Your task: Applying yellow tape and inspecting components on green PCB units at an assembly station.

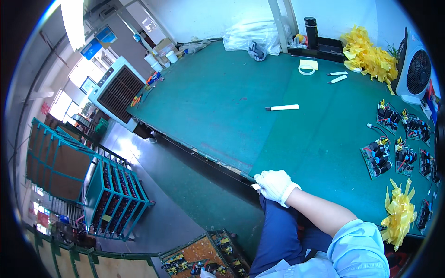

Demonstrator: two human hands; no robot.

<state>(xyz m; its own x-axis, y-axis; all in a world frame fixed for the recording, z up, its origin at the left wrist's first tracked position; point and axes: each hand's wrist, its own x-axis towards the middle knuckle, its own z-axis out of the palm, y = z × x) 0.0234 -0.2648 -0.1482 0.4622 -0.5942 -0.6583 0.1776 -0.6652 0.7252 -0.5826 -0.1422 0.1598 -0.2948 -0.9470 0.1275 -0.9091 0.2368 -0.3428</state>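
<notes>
My right hand (277, 186), in a white glove, is at the near edge of the green-topped table (208, 92), above my thigh. Its fingers are closed on a small cream-white piece (256, 186), whose kind I cannot make out. At the bottom edge, a bit of white (207, 274) that looks like my left glove shows over a tray (197, 255) of circuit boards. Its fingers are cut off from view. Farther up the table lies a white-handled tool (283, 107) with a dark tip.
Several circuit boards (378, 157) lie at the right, beside yellow strip bundles (399, 215). A fan (415, 69), a black bottle (311, 33) and a tape roll (306, 69) are at the back. A teal rack (116, 199) and an air cooler (118, 90) stand left.
</notes>
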